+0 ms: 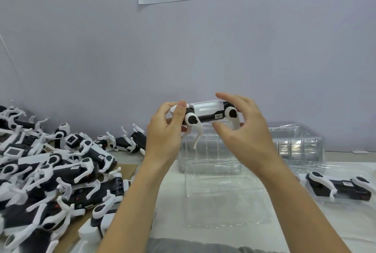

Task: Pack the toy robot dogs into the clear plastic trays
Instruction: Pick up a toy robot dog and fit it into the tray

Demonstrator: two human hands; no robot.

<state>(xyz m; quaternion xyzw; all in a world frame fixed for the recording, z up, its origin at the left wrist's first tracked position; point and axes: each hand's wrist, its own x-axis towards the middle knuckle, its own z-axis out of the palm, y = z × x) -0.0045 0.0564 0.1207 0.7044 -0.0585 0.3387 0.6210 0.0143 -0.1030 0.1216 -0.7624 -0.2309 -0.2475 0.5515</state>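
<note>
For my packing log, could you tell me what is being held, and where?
Left hand grips a toy robot dog by one end; right hand is open at the other.

Held one toy robot dog point(205, 112) level above table: white back, black flanks, round black-and-white hip joints, small label on side. One white leg hung down from near shoulder. Empty clear plastic tray point(223, 197) lay straight beneath on white cloth. Stack of clear trays point(297, 142) behind, toward right. Heap of loose dogs point(50, 171) at left, legs tangled. Another dog point(339, 188) lay on side at far right.
</note>
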